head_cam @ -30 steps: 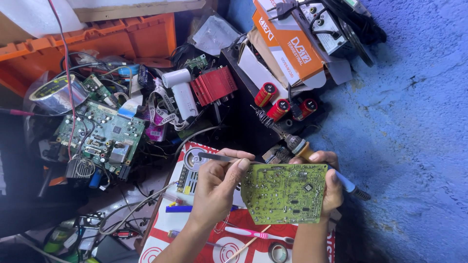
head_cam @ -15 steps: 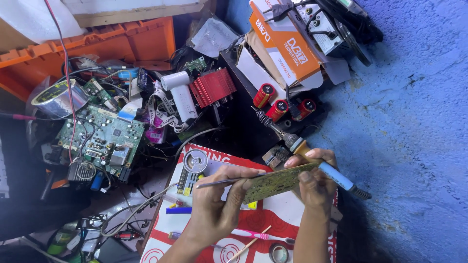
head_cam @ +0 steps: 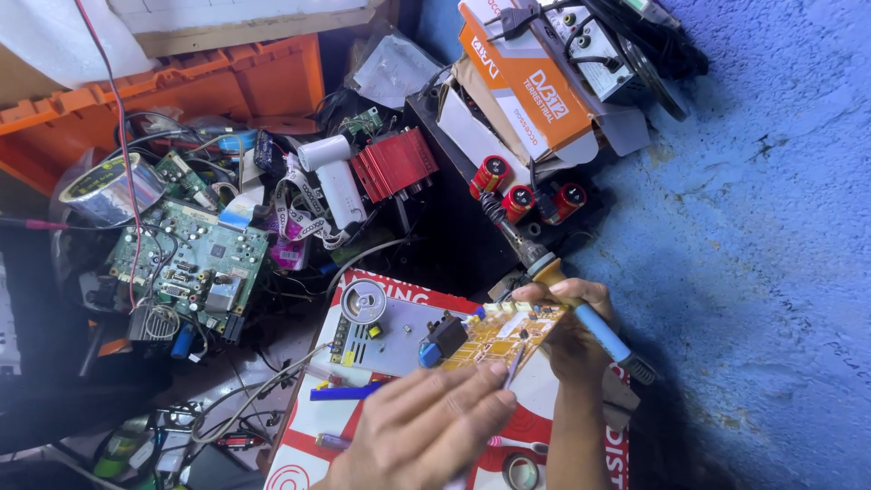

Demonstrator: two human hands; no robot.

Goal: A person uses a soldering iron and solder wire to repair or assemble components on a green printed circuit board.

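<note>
Gripped at its far edge by the right hand (head_cam: 572, 331), the small yellow circuit board (head_cam: 504, 334) sat tilted, component side up, above the red-and-white box (head_cam: 399, 399) that served as a work surface. That same hand also closed on a blue-handled soldering iron (head_cam: 581, 308), its shaft running up and away toward the red capacitors (head_cam: 526, 191). The left hand (head_cam: 426, 426) pinched a thin metal tool, probably tweezers (head_cam: 513, 367), tip just at the board's near edge; fingers were closed on it.

A black component (head_cam: 445, 338) with a blue part stood at the board's left end. A round speaker (head_cam: 363, 301) lay on the box just beside it, and a blue pen (head_cam: 345, 392) lay below.

Risks, as judged: one hand carried both board and iron, so either could slip or twist; the iron, if hot, lay close to the fingers and to the cardboard. The board was unsupported beneath, so pressure from the tweezers could tip it. Loose wires (head_cam: 272, 390) and the green circuit board (head_cam: 190, 259) crowded the left side, near enough to snag.
</note>
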